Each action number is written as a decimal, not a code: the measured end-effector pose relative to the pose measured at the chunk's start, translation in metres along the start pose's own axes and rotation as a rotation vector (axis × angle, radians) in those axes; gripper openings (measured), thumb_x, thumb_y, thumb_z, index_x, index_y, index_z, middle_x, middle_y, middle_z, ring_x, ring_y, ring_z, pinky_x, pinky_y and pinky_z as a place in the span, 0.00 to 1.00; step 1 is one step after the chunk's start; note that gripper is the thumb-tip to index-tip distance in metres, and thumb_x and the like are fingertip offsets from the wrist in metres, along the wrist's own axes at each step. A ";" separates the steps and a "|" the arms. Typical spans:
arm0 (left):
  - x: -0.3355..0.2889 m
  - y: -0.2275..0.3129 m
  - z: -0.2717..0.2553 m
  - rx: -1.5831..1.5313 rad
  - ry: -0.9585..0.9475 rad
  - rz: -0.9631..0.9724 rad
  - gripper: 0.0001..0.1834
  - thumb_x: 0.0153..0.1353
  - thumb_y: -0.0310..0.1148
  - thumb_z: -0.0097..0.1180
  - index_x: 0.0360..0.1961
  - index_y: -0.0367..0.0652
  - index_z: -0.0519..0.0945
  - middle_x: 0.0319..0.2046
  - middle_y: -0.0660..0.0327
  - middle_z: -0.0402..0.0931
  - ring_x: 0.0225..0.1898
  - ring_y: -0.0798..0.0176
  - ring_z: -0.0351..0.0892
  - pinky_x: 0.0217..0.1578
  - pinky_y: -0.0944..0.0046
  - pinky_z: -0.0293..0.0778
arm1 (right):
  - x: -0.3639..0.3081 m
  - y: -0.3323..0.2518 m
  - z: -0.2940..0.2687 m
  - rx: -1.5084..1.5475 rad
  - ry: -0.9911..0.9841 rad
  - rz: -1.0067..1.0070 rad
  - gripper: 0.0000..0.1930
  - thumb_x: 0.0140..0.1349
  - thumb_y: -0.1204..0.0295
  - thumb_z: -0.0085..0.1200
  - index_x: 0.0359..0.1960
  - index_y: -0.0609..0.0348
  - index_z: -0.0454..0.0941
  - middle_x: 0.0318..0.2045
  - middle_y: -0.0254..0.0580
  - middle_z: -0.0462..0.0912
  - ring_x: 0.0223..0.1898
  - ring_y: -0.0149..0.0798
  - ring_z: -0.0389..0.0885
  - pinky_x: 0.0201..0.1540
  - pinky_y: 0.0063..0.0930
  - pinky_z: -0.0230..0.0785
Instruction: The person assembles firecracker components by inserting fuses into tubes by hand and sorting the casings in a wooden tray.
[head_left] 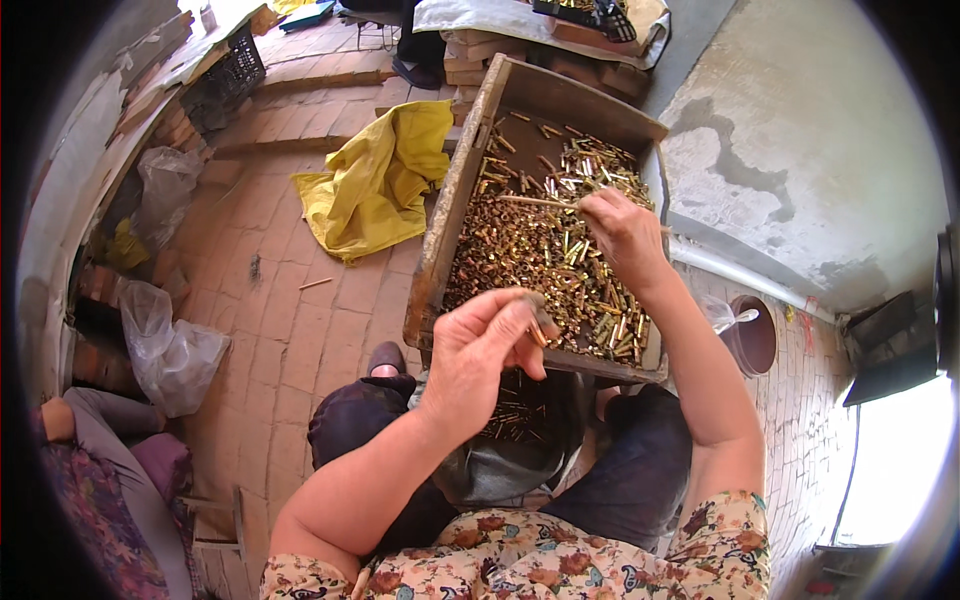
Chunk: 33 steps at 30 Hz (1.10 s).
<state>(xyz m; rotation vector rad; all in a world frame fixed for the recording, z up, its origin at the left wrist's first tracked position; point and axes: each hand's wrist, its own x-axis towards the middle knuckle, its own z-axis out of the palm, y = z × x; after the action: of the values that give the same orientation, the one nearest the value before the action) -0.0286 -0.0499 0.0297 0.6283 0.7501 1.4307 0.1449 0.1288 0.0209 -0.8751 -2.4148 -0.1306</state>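
Note:
A worn wooden crate [430, 240] stands tilted in front of me, heaped with small brass tubes [615, 325] and short copper-coloured pieces [515, 250]. Over its right part, my right hand [622, 235] pinches a thin wooden stick [538, 202] that points left across the heap. At the crate's near edge is my left hand [485, 345], its fingers closed on a small brass piece [540, 332]. A dark patch, perhaps a finger cover, shows at those fingertips. Between my knees, below the crate, a dark grey bag [480, 470] holds slim brass pieces [515, 410].
A yellow sack [380, 185] lies on the brick floor left of the crate. Clear plastic bags [170, 345] hang at the left, near another seated person's legs [125, 460]. A brown bucket [750, 335] stands right of the crate by the wall pipe [735, 270].

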 end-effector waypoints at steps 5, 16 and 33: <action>0.022 -0.016 -0.004 -0.024 0.024 0.093 0.11 0.65 0.32 0.46 0.39 0.35 0.76 0.29 0.54 0.78 0.21 0.68 0.74 0.23 0.71 0.73 | -0.053 -0.023 -0.031 0.148 0.097 0.193 0.06 0.53 0.73 0.57 0.32 0.58 0.78 0.24 0.41 0.72 0.25 0.44 0.74 0.27 0.33 0.65; 0.049 -0.037 -0.010 -0.080 0.035 0.149 0.11 0.64 0.30 0.47 0.42 0.37 0.76 0.31 0.56 0.79 0.25 0.69 0.75 0.29 0.67 0.77 | -0.122 -0.055 -0.058 0.454 0.105 0.451 0.04 0.53 0.74 0.57 0.31 0.61 0.79 0.19 0.42 0.71 0.22 0.40 0.71 0.26 0.30 0.63; 0.054 -0.041 -0.006 -0.135 -0.006 0.125 0.10 0.63 0.29 0.48 0.41 0.35 0.77 0.31 0.53 0.78 0.25 0.69 0.76 0.29 0.67 0.78 | -0.117 -0.067 -0.051 0.519 0.050 0.438 0.05 0.55 0.74 0.56 0.30 0.63 0.79 0.20 0.43 0.73 0.24 0.42 0.73 0.27 0.30 0.64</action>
<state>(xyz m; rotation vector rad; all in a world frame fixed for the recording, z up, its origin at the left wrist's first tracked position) -0.0084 0.0011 -0.0100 0.5823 0.6127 1.5795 0.2009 -0.0033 0.0068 -1.0947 -2.0031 0.6019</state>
